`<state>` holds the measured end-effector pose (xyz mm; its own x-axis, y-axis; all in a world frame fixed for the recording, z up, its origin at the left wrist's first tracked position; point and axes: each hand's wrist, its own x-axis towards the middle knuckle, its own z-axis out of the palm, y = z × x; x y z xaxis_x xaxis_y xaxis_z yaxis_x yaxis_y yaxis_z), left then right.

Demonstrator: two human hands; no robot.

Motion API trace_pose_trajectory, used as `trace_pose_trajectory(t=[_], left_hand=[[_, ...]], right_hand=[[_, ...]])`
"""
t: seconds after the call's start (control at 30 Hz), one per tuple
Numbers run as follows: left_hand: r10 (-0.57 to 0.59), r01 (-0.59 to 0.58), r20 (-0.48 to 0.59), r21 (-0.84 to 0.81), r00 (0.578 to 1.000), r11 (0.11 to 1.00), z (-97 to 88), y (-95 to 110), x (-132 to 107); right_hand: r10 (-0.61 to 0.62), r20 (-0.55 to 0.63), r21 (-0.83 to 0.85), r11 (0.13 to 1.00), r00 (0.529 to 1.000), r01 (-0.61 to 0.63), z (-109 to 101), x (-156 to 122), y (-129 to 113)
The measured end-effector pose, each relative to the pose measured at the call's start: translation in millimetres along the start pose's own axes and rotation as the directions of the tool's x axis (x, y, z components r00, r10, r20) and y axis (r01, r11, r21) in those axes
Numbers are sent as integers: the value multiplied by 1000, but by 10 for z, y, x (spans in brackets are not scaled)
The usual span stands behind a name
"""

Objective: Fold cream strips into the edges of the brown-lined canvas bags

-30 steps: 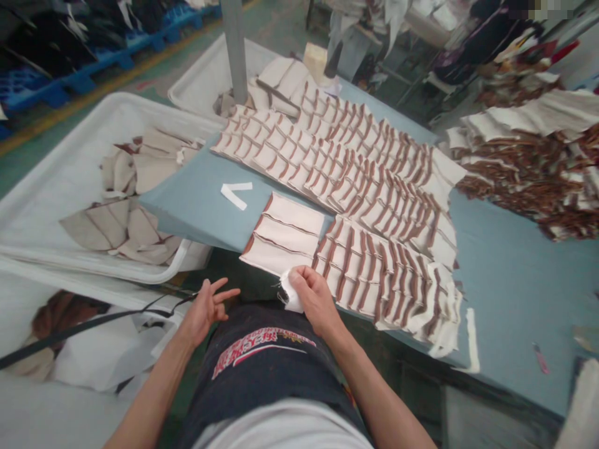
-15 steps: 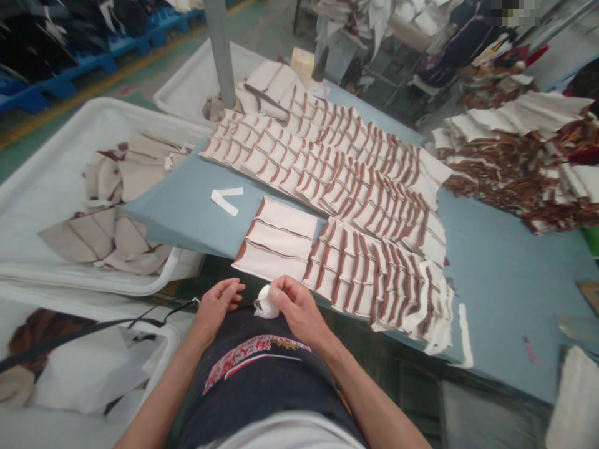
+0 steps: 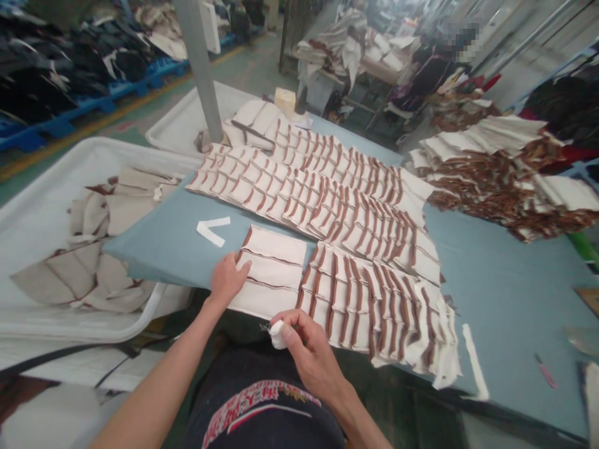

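Note:
My left hand (image 3: 229, 279) is at the left edge of a cream fabric panel (image 3: 271, 269) with brown edging and dark cross seams. Its thumb lies on top and its fingers close on the edge, partly hidden. Lower and to the right, my right hand (image 3: 306, 346) pinches a small white wad (image 3: 277, 335) with loose threads sticking out, just off the front edge of the table. What the wad is made of cannot be made out. Beside the panel, a row of overlapping similar panels (image 3: 349, 299) runs to the right.
More overlapping panels (image 3: 309, 193) lie across the blue table (image 3: 159, 231). White strips (image 3: 213, 232) form a V at the left. A pink-handled tool (image 3: 545, 373) lies right. White bins (image 3: 154, 312) with fabric pieces flank the table; a grey post (image 3: 199, 68) rises behind.
My left hand has moved forward from near my waist onto the panel's left edge. The right hand still holds the white wad, now slightly farther right. The camera view has shifted.

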<state>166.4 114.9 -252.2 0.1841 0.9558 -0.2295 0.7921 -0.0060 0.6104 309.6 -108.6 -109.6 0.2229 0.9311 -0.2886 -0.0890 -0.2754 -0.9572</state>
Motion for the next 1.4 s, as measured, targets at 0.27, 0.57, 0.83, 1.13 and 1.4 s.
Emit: trace_pose_trajectory(t=[0.27,0.57,0.83,1.13,1.4], left_hand=[[-132,131,12,51,991,990,190,367,673],[33,-25,196,-44,980,999,-16,608,602],[368,-315,181,-266,912,911,-886,631,-767],[410,-367,47,-363,911,857,-1505,535,-1639],[442,-507,-492,0,750,862,-1469,451,-1822]], right_hand=[[125,-140,50,992,982,-119,-239,-15,118],[120,-238,-7,992,964,-125,-324,4,251],[-420,-107,-439,833,901,336,-523,225,-290],[-601,503,-519,364,621,773,-91,336,-825],[-717,412,-528,315,562,789,149,121,-811]])
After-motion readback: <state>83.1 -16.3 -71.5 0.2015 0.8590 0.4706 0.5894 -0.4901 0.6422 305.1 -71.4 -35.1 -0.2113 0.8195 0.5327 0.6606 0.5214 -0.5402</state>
